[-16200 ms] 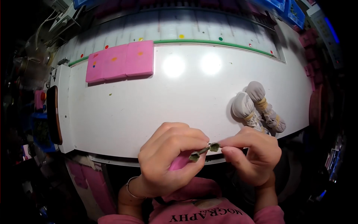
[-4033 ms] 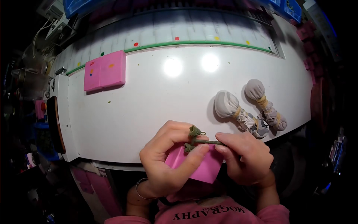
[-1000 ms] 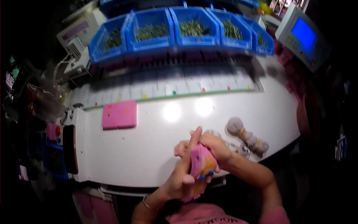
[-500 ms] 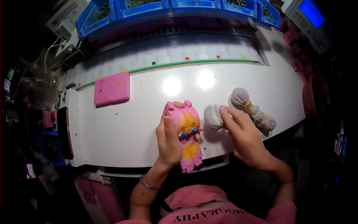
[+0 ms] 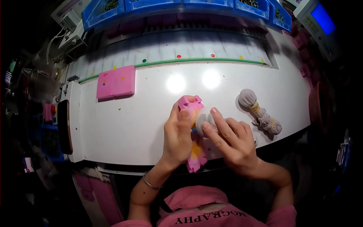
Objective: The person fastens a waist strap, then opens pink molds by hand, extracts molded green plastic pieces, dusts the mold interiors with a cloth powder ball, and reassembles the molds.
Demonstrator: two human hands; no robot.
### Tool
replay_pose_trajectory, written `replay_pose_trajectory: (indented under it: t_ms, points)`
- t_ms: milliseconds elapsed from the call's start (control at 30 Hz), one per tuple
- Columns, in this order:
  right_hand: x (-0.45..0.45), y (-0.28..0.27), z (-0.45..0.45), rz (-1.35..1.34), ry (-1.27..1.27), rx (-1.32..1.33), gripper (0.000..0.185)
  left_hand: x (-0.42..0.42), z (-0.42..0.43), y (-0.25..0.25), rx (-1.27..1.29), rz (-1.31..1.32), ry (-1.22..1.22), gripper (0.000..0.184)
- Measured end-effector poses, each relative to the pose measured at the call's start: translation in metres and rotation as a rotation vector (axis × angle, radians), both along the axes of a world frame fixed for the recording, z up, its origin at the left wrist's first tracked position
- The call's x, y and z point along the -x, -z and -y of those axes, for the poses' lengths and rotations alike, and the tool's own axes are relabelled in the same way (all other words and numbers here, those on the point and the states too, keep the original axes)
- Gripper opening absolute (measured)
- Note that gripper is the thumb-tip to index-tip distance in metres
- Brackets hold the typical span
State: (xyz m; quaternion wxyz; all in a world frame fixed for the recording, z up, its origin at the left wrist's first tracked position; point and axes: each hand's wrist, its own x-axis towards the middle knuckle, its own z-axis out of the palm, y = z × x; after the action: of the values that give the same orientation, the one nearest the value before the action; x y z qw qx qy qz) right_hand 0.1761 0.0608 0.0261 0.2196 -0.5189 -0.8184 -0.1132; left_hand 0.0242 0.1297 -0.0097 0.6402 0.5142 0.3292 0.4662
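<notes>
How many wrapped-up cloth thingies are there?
2. One cloth bundle is in the right hand, partly covering the pink piece; another bundle lies on the white table. Others may be hidden.

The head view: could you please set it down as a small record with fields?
Left hand: holds a pink piece with yellow patches
Right hand: presses a pale cloth pad against the pink piece
Table: white
Table's right side: tied grey cloth bundle
Table's far left: two pink blocks, side by side
Beyond the table: blue bins
Screen: lit blue, upper right
</notes>
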Motion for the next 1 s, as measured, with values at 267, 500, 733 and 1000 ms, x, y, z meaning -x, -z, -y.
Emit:
replay_pose_trajectory:
  t_ms: [267, 500, 733, 1000]
  points:
    - [-0.012, -0.018, -0.009, -0.219, -0.027, -0.023, 0.054, 0.002, 0.001, -0.012, 0.231, 0.144, 0.126, 0.044]
    - [-0.010, -0.017, -0.005, -0.215, -0.013, 0.116, 0.047, -0.001, 0.002, -0.011, 0.237, -0.038, 0.154, 0.057]
    - [-0.004, -0.020, -0.004, -0.028, -0.036, 0.140, 0.049, -0.008, 0.002, 0.001, 0.151, 0.018, 0.119, 0.045]
    - [-0.005, -0.024, -0.003, -0.255, -0.025, 0.214, 0.052, -0.012, -0.003, -0.006, 0.154, 0.062, 0.054, 0.046]
